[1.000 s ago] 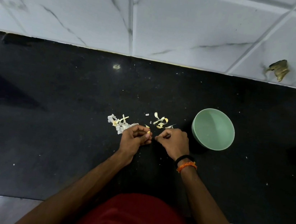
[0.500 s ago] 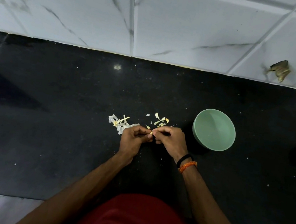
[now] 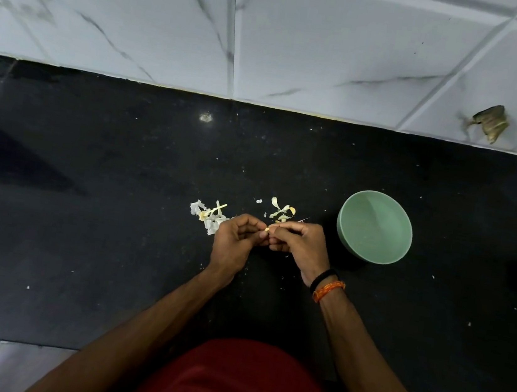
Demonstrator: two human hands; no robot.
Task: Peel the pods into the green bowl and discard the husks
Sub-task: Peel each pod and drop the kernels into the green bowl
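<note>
My left hand (image 3: 234, 238) and my right hand (image 3: 300, 245) meet fingertip to fingertip above the black counter. Between them they pinch a small pale yellow pod (image 3: 268, 229), mostly hidden by the fingers. The green bowl (image 3: 375, 226) stands to the right of my right hand, and I see nothing in it. A small heap of white and yellow husks (image 3: 208, 215) lies just left of my left hand. More husk pieces (image 3: 282, 212) lie just beyond my fingertips.
The black counter (image 3: 113, 242) runs to a white marble-tiled wall (image 3: 272, 33) at the back. A brownish patch (image 3: 490, 122) sits on the wall at the right. Small white flecks dot the counter. My red shirt fills the bottom middle.
My hands were slightly apart one second ago; my right hand has moved left and now meets my left hand on the pod. The bowl and husks have not moved.
</note>
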